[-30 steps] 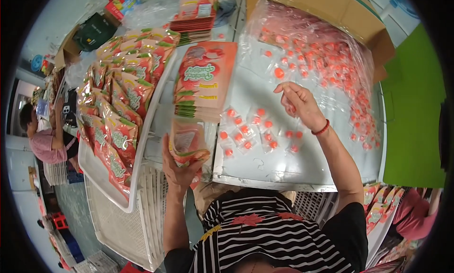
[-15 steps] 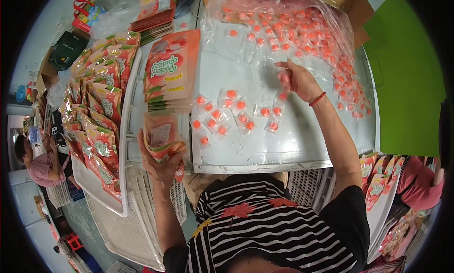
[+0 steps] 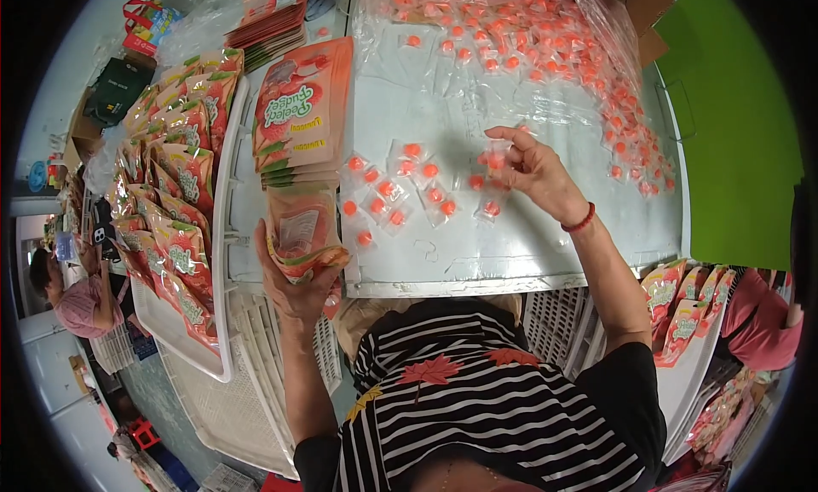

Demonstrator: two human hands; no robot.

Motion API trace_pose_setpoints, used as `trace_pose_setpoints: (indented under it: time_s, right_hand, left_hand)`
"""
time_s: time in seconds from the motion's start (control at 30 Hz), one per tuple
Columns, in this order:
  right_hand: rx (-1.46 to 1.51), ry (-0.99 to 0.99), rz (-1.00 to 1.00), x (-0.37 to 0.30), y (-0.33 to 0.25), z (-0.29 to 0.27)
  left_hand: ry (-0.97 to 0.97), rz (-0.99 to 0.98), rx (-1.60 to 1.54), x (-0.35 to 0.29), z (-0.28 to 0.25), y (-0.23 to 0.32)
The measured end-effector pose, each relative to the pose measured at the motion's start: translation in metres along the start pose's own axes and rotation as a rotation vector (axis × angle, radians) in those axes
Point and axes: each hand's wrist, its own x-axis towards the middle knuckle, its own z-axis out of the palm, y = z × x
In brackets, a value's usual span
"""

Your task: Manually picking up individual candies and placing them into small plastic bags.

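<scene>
My left hand [image 3: 298, 292] grips a peach-coloured pouch [image 3: 300, 236] at the table's front left edge. The pouch's mouth gapes and its clear window faces up. Out over the table, my right hand [image 3: 541, 175] is bent down, with a wrapped orange candy [image 3: 495, 160] at its thumb and fingertips; the palm side is hidden. Several loose wrapped candies [image 3: 385, 188] lie between my hands, and a few touch or sit just below my right fingers. Beyond the held pouch is a stack of flat printed pouches [image 3: 298, 109].
A large heap of wrapped candies [image 3: 554, 45] on clear plastic covers the table's far right. Filled pouches [image 3: 183, 202] crowd a white tray [image 3: 223, 322] at left. More pouches stand at right [image 3: 682, 309]. Another person [image 3: 85, 300] is at far left, and a pink sleeve [image 3: 763, 322] at far right.
My right hand has come nearer, away from the heap, to the small candy group. My left hand still holds the pouch, its mouth a little wider. The whole view has shifted slightly.
</scene>
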Motion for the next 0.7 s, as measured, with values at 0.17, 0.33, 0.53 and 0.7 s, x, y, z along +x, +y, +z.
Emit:
trace_pose_setpoints:
  time_s: [0.17,0.33,0.53,0.7]
  right_hand:
    - [-0.264,-0.014,0.072,-0.017,-0.017,0.024]
    - [-0.212,-0.082,-0.155,-0.021,-0.037,0.041]
    - [-0.002,-0.153,-0.042,-0.01,-0.041,0.053]
    - [-0.027,-0.221,0.039,0.012,-0.043,0.067]
  left_hand:
    - [0.01,0.025,0.022,0.0,0.001,0.004]
    - [0.02,0.045,0.026,0.0,0.003,0.005]
    - [0.026,-0.046,-0.047,-0.005,0.002,-0.01]
    - [0.059,0.029,0.042,-0.011,0.001,-0.028]
